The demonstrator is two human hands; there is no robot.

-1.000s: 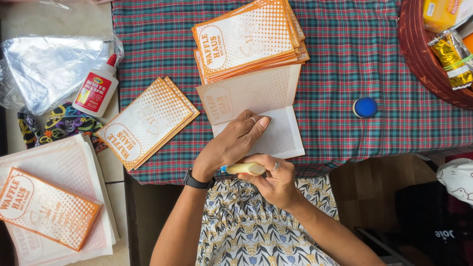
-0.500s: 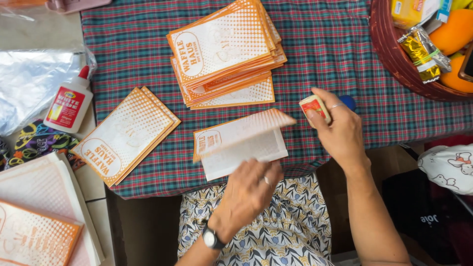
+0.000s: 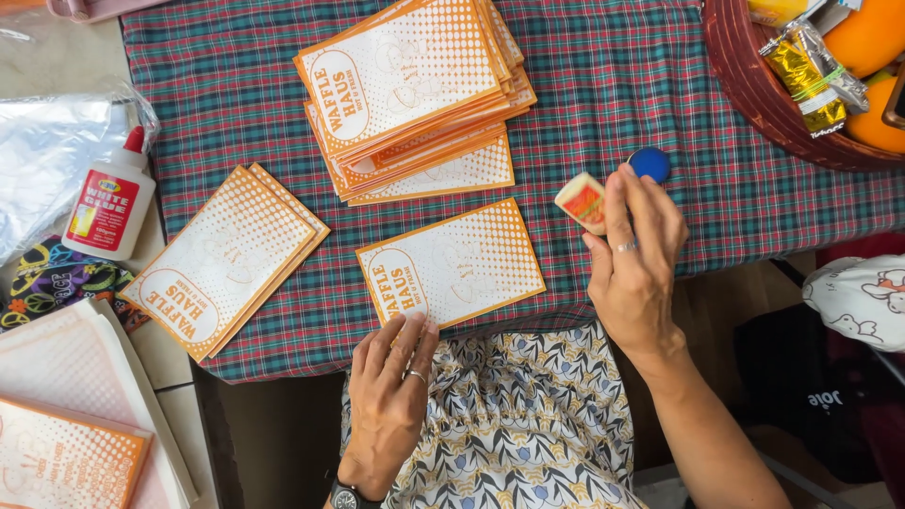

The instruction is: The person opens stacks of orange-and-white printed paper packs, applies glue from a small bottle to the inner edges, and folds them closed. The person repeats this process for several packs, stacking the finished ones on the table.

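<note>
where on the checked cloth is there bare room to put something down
Bare checked cloth lies left of the tall stack of paper bags, above the small pile. Another patch lies between that stack and the basket. It is crowded near the front edge: the single bag under the left hand, and the right hand with glue stick by the blue cap.

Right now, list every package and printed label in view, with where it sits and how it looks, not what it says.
Paper bag: near table edge at left hand, orange-and-white dotted rectangle.
Bag stack: table centre top, same print.
Smaller bag pile: table's left, tilted.
Glue bottle: far left, white, red cap and label.
Glue stick: at right hand, cream, red-orange label.
Gold foil packet: in brown basket.
</note>
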